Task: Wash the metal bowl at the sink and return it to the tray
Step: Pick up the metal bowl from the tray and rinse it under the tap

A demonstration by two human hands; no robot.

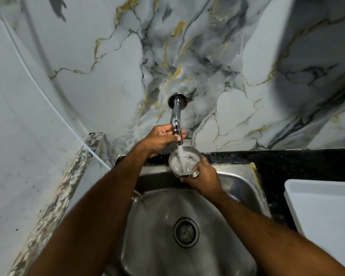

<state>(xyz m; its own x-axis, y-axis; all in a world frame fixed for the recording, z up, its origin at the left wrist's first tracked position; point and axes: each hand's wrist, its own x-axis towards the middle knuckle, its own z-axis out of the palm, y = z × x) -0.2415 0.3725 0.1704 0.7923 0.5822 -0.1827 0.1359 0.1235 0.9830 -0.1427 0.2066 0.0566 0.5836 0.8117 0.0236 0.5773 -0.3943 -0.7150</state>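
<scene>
A small metal bowl is held under the chrome tap, and a stream of water pours into it and froths inside. My right hand grips the bowl's near rim, above the back of the steel sink. My left hand is wrapped around the tap's lower end, just left of the spout. A white tray lies on the counter to the right of the sink, with nothing in the part that shows.
The sink's drain sits in the middle of the basin. Black stone counter runs behind and to the right of the sink. A marbled wall rises behind the tap, and a speckled ledge borders the left.
</scene>
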